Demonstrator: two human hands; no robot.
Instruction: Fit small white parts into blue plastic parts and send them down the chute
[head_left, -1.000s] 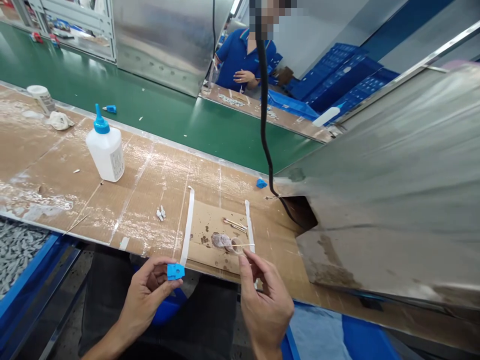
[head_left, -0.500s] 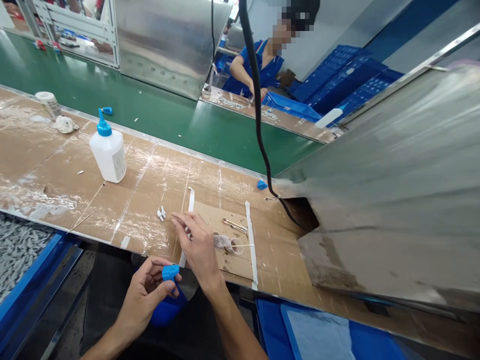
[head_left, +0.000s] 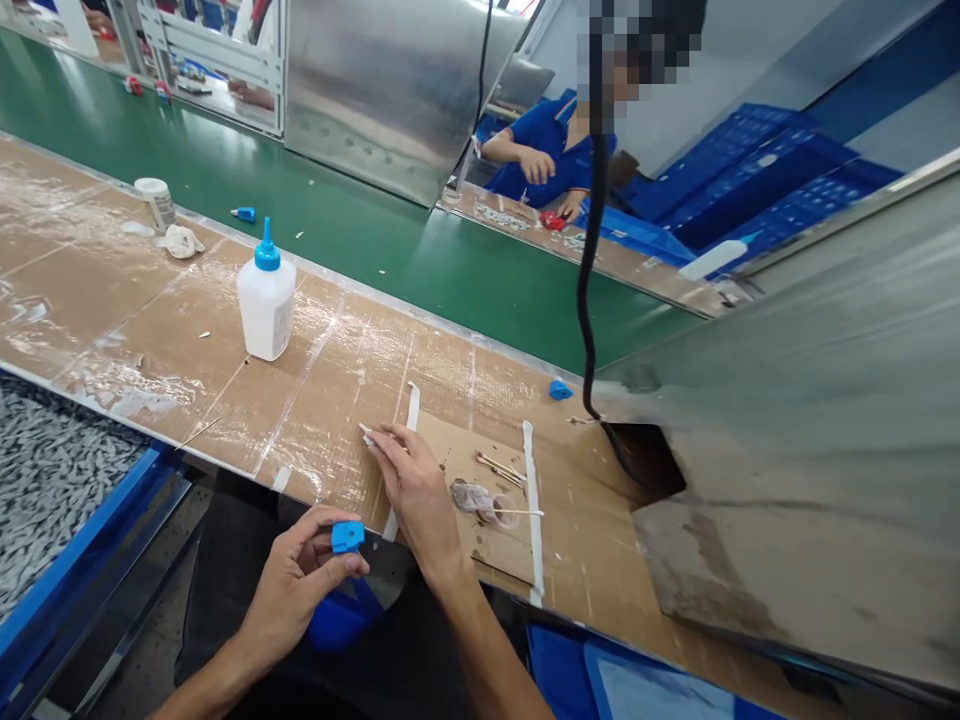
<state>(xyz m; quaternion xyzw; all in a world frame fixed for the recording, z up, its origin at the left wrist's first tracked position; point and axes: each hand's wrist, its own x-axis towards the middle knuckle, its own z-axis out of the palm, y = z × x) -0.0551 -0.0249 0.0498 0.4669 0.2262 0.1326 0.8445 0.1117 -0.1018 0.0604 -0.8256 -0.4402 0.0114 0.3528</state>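
L hand (head_left: pixel 300 580) grip clamped on blue part (head_left: pixel 348 536); R hand (head_left: pixel 416 490) fingertips pinching, prob. white piece (head_left: pixel 367 434), on cardboard-covered bench (head_left: pixel 150 330).

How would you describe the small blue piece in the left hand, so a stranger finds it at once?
Start at the white glue bottle on the cardboard-covered bench, then look down past the near edge. There the left hand pinches a blue plastic block, unlike the blue piece lying loose.

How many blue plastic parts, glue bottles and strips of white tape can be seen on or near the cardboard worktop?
Blue plastic parts: 3, in the left hand at, by the cable, and far left
Glue bottles: 1
White tape strips: 2
Total: 6
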